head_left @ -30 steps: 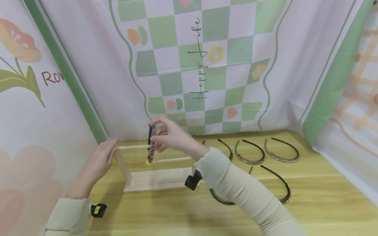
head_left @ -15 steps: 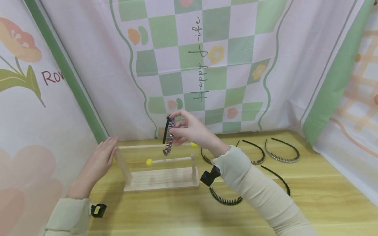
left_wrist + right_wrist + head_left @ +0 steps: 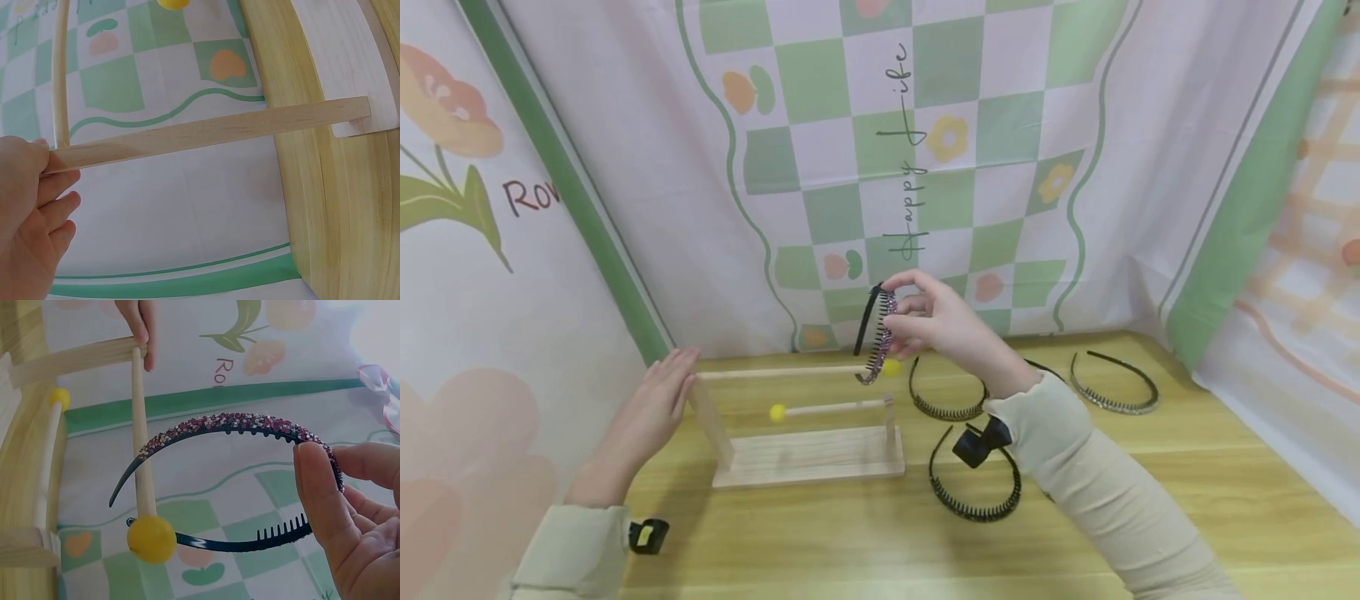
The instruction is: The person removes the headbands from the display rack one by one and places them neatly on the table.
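My right hand (image 3: 936,321) pinches a headband (image 3: 237,422) between thumb and fingers. It is black and toothed, with pink and silver stones along its outside. In the right wrist view its two arms lie either side of a wooden rack's upper rod (image 3: 142,412), near the yellow ball (image 3: 152,539) on the rod's end. One arm crosses in front of the rod; the other runs behind the ball. My left hand (image 3: 651,404) grips the top of the rack's upright (image 3: 206,131), fingertips showing at its edge in the left wrist view.
The rack's base (image 3: 808,457) stands on the wooden table. A lower rod (image 3: 835,407) ends in another yellow ball (image 3: 777,412). Dark headbands (image 3: 976,512) lie to the right, some partly behind my right forearm. A printed curtain (image 3: 820,167) closes the back.
My right hand has carried the headband rightward along the upper rod to its ball end, rising slightly and tilting the headband. My left hand has stayed at the upright.
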A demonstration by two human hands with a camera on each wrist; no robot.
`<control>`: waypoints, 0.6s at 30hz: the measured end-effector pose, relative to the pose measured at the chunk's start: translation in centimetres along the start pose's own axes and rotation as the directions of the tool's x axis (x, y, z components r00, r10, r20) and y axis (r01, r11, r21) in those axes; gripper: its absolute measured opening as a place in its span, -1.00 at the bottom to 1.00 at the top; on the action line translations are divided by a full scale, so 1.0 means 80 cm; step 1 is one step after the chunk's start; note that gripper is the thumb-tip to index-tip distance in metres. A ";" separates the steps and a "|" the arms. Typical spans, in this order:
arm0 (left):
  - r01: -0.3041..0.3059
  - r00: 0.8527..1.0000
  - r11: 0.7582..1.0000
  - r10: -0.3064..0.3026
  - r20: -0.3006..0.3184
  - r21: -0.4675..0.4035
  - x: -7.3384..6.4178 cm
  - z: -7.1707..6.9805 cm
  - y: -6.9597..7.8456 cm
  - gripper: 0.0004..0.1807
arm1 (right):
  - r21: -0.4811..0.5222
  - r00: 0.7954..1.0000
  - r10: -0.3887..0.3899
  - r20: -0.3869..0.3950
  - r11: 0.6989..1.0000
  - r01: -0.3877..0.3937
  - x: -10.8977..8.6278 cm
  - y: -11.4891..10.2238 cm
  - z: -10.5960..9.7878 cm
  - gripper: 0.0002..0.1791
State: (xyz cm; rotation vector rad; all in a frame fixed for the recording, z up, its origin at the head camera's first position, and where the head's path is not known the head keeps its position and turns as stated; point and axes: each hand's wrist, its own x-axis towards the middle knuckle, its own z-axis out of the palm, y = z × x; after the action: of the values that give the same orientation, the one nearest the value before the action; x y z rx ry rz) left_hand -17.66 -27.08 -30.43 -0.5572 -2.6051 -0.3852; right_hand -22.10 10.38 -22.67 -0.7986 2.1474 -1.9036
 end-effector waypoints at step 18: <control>0.008 1.000 1.000 -0.008 0.006 -0.007 -0.001 -0.003 0.003 -0.57 | -0.073 0.996 0.049 -0.076 0.996 -0.054 -0.037 0.009 -0.049 -0.46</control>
State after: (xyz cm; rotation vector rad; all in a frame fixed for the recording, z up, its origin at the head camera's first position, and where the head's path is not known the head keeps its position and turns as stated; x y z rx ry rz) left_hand -17.41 -26.94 -30.23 -0.5515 -2.6135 -0.3962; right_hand -21.59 15.27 -23.35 -0.6883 2.2719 -1.8663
